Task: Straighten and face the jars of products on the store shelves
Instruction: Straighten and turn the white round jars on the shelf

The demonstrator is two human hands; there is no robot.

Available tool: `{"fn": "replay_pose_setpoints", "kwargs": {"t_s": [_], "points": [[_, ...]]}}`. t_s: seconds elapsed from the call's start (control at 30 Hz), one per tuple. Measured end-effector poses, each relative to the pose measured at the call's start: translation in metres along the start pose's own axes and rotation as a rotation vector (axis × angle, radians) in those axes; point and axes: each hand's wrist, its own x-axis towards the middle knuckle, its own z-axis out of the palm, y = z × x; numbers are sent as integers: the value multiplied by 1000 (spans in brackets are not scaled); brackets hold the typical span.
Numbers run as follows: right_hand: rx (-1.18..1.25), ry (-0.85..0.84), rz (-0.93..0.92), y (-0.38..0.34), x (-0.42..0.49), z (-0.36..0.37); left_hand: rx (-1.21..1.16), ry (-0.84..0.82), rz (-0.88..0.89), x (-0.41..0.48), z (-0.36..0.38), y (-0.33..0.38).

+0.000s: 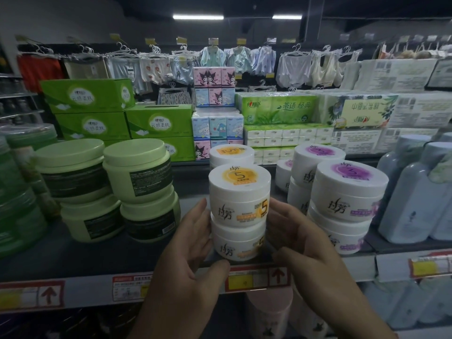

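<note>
Bare left hand (193,245), bare right hand (300,243), bare forearms

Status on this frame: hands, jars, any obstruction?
Left hand and right hand cup the orange-label jar stack, one per side. Both labels face roughly front. Purple-label jars crowd the right hand; nothing blocking.
</note>
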Motion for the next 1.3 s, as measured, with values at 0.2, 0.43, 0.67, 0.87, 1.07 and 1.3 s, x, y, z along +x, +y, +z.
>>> {"fn": "replay_pose_setpoints", "kwargs": {"t_s": [0.2,0.43,0.67,0.87,1.07,1.3], "points": [[7,-11,-7,-1,-5,1,-7,-44,5,2,-1,2],[-28,18,-23,-5,-12,7,7,-74,-3,2,-2,3],[-71,1,13,-7,-14,9,49,-78,-9,4,-4,5],[-73,128,58,-15,-11,6,158,-47,22,5,-15,13],[-82,222,18,-43,-2,5,264,-21,97,15,-32,34],[-231,228,-74,-88,15,-8,221,-114,193,39,-53,67]]}}
